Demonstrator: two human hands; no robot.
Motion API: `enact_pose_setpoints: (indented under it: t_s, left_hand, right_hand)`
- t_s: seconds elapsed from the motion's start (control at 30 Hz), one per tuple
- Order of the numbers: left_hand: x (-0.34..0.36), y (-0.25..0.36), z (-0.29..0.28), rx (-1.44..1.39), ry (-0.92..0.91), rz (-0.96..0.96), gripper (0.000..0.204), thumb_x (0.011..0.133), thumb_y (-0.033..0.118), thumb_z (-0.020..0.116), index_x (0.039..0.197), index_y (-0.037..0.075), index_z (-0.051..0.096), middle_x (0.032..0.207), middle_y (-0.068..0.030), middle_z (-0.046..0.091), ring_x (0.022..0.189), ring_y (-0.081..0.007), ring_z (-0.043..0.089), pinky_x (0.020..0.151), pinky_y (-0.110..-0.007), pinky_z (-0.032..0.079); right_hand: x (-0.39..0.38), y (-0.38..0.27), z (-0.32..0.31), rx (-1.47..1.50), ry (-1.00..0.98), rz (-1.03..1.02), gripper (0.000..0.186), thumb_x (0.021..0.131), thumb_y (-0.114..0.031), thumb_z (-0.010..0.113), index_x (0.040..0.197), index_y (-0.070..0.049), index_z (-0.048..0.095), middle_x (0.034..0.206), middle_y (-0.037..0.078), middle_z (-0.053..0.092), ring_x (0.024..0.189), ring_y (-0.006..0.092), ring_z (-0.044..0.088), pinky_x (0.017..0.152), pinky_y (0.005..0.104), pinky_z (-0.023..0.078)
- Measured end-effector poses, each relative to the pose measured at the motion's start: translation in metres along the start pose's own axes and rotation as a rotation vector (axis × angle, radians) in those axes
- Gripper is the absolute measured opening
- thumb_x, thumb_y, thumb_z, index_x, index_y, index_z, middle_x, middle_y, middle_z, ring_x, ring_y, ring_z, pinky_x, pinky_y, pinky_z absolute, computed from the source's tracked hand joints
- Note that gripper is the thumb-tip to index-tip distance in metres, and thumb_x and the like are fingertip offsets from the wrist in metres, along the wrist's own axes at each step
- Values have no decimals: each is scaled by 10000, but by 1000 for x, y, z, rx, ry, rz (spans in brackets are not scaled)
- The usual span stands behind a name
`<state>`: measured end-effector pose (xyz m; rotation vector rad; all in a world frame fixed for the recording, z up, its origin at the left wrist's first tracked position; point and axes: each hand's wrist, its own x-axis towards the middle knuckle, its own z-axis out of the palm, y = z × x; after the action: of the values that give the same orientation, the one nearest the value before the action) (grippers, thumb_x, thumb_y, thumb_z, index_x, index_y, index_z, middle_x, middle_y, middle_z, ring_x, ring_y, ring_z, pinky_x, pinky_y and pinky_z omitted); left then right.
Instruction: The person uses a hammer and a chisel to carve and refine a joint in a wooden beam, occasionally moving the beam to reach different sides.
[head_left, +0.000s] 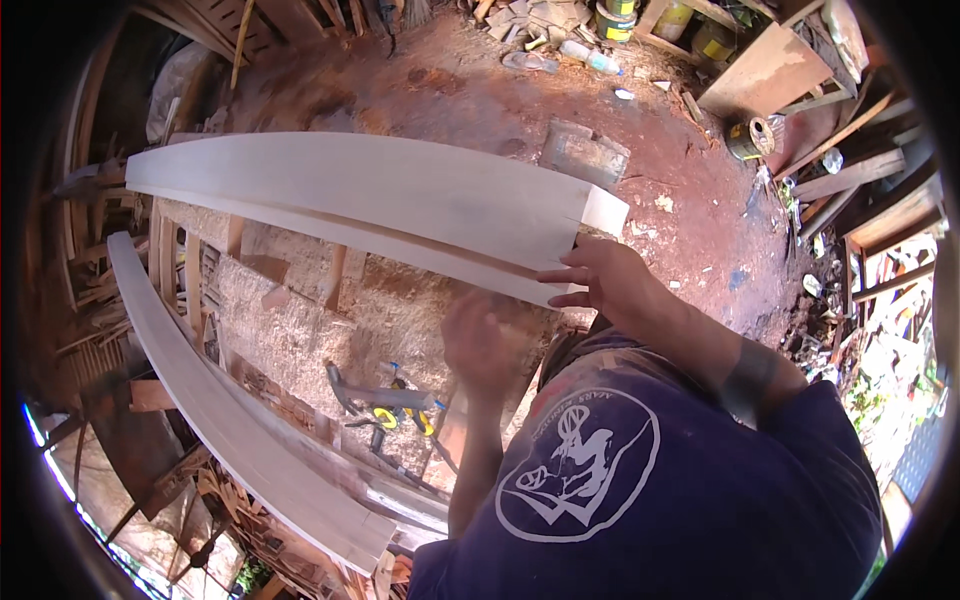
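Observation:
A long pale wooden beam (pixel 350 180) with a stepped lower edge lies across the upper middle, its squared end at the right. My right hand (pixel 620 283) is at that end, fingers apart and stretched over the wood's near edge, touching it without wrapping round it. In front of the beam, my left hand (pixel 482 340) hangs apart from it above the workbench, smeared by motion, so its fingers are unclear. A hammer (pixel 385 396) lies on the sawdust left of my left forearm, with yellow-and-black tools (pixel 420 425) beside it.
A second long board (pixel 215 410) runs down the left side. Sawdust covers the bench (pixel 290 340). On the reddish floor (pixel 690 215) beyond are wood scraps, bottles (pixel 590 55), a tin can (pixel 752 138) and a leaning panel (pixel 765 70). Lumber stands along the walls.

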<state>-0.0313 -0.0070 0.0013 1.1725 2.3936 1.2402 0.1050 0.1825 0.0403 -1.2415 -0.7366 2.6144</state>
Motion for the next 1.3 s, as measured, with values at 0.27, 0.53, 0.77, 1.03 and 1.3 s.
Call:
enact_pose_setpoints:
  t_s: [0.27, 0.53, 0.77, 1.03, 1.3]
  left_hand:
    - [-26, -16, -8, -146, 89, -65, 174, 982, 27, 609, 1112, -14, 717, 1199, -148, 697, 1150, -286, 658, 1015, -397, 506]
    - [-53, -20, 6, -204, 67, -277, 196, 990, 104, 621, 1124, -7, 713, 1146, -130, 718, 1130, -280, 665, 1006, -391, 497]
    - [-81, -6, 15, -172, 103, -387, 186, 1016, 70, 614, 1162, -7, 700, 1157, -89, 708, 1091, -171, 651, 964, -316, 497]
    - [-106, 26, 34, -165, 157, -496, 171, 990, 75, 651, 1130, 0, 715, 1103, -109, 732, 1034, -213, 687, 927, -336, 526]
    - [-184, 60, 34, -91, 531, -782, 223, 926, 108, 676, 1117, 3, 727, 1036, -161, 748, 950, -272, 727, 812, -362, 572]
  right_hand:
    - [27, -14, -24, -262, 38, 203, 472, 943, -87, 573, 1397, 29, 517, 1202, 111, 600, 912, 254, 696, 687, 339, 592]
    - [19, 11, -82, -1024, -68, -45, 664, 906, -56, 556, 1563, -83, 463, 1009, 81, 624, 712, 165, 652, 626, 305, 559]
    - [8, -1, -75, -839, -130, -29, 729, 932, -78, 554, 1624, -72, 323, 889, 55, 617, 654, 140, 599, 595, 293, 523]
    - [27, -34, -61, -439, -284, 221, 462, 954, -94, 553, 1410, -19, 540, 830, 37, 637, 625, 118, 579, 574, 259, 474]
    - [2, -47, -47, -1224, -641, 84, 242, 1005, -118, 582, 1126, 35, 726, 714, 3, 620, 642, 66, 556, 579, 248, 436]
